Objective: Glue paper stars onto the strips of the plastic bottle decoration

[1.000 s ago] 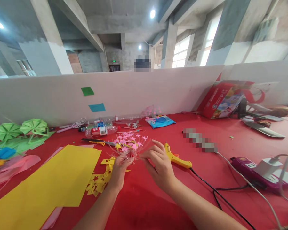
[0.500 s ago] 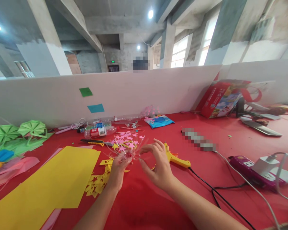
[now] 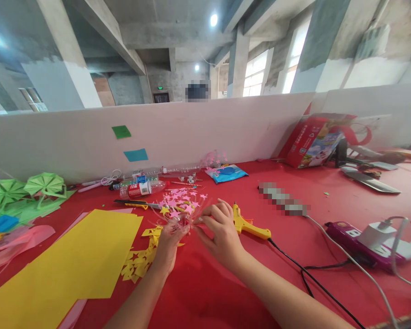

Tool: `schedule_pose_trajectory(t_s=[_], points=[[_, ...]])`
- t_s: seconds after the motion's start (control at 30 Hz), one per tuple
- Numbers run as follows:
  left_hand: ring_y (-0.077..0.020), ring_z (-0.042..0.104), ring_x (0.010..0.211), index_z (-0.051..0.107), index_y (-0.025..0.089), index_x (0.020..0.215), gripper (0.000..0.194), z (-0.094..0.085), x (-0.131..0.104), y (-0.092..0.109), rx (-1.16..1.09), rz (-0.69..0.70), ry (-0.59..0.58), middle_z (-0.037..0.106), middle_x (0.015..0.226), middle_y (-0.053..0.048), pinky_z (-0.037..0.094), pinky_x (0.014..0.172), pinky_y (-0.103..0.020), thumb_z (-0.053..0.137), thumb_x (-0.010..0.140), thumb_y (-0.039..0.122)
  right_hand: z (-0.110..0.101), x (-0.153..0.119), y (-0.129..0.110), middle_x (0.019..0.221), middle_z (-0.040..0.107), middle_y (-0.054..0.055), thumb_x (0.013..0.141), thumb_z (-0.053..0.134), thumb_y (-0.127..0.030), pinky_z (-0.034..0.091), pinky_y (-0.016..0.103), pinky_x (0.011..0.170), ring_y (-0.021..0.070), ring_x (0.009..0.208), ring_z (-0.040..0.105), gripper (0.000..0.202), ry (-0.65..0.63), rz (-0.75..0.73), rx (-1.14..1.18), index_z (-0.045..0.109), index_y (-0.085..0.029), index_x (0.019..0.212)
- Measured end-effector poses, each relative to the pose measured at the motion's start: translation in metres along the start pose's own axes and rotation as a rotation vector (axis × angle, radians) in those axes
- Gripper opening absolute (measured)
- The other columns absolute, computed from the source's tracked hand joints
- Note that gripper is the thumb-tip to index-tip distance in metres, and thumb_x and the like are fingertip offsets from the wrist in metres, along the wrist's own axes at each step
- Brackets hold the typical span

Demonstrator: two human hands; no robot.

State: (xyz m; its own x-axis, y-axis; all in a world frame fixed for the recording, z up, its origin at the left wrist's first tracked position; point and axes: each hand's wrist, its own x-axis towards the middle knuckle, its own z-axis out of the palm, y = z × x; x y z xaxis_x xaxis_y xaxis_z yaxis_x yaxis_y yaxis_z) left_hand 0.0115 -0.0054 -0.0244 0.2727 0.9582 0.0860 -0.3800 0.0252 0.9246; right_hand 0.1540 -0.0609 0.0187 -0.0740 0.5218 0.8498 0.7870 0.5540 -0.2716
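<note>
My left hand (image 3: 169,244) is closed around a clear plastic piece (image 3: 184,220) with thin strips fanning outward, like a cut bottle. Close to its right side, my right hand (image 3: 222,233) has thumb and fingertips pinched together at one of the clear strips. Pink paper stars (image 3: 180,196) and a yellow star (image 3: 164,210) show just beyond the plastic; whether they lie on the table or stick to the strips is hard to tell. A yellow glue gun (image 3: 250,225) lies right of my right hand. Yellow paper scraps (image 3: 140,260) with star cutouts lie beside my left hand.
Yellow sheets (image 3: 89,256) cover the left of the red table. Behind are a utility knife (image 3: 132,204), plastic bottles (image 3: 145,188) and a blue packet (image 3: 228,173). A purple power strip (image 3: 349,240) with cables lies right. A white partition (image 3: 178,132) bounds the back.
My right hand has moved slightly left toward the plastic piece, and its spread thumb and fingers have come together at a strip. My left hand stays in place.
</note>
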Motion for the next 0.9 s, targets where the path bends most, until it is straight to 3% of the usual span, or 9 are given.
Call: schedule_pose_trajectory(t_s=[0.17, 0.43, 0.73, 0.9], points=[[-0.0157, 0.06, 0.083, 0.069, 0.018, 0.091, 0.026, -0.0004, 0.0007, 0.0004, 0.001, 0.016, -0.011, 0.068, 0.087, -0.003, 0.046, 0.075, -0.025, 0.074, 0.068, 0.027, -0.0001, -0.0003, -0.0013, 0.084, 0.061, 0.001, 0.083, 0.057, -0.016, 0.034, 0.044, 0.097, 0.0172, 0.08, 0.05, 0.005, -0.019, -0.018, 0.007, 0.058, -0.021, 0.082], [-0.0169, 0.062, 0.084, 0.068, 0.018, 0.099, 0.033, -0.0018, 0.0018, -0.0009, 0.107, 0.007, -0.01, 0.07, 0.092, -0.004, 0.045, 0.076, -0.026, 0.075, 0.068, 0.03, 0.0004, -0.0002, -0.0003, 0.081, 0.061, 0.0, 0.09, 0.051, -0.018, 0.034, 0.043, 0.099, 0.0165, 0.079, 0.051, 0.013, -0.043, -0.027, -0.003, 0.061, -0.023, 0.082], [-0.019, 0.063, 0.085, 0.067, 0.018, 0.096, 0.037, -0.0009, 0.0003, -0.0016, 0.134, -0.039, -0.019, 0.07, 0.083, -0.002, 0.046, 0.083, -0.03, 0.078, 0.064, 0.032, -0.0028, 0.0003, -0.0039, 0.078, 0.061, 0.0, 0.093, 0.045, -0.016, 0.032, 0.042, 0.1, 0.0162, 0.076, 0.049, 0.021, -0.047, -0.05, -0.052, 0.06, -0.023, 0.081], [-0.0203, 0.064, 0.08, 0.067, 0.016, 0.082, 0.034, 0.0007, -0.0017, -0.0054, 0.147, -0.093, 0.042, 0.071, 0.08, -0.004, 0.047, 0.081, -0.032, 0.083, 0.055, 0.029, -0.0031, -0.0003, -0.0043, 0.074, 0.059, 0.0, 0.092, 0.046, -0.015, 0.036, 0.04, 0.094, 0.0163, 0.074, 0.046, 0.022, -0.014, -0.039, -0.048, 0.056, -0.021, 0.074]])
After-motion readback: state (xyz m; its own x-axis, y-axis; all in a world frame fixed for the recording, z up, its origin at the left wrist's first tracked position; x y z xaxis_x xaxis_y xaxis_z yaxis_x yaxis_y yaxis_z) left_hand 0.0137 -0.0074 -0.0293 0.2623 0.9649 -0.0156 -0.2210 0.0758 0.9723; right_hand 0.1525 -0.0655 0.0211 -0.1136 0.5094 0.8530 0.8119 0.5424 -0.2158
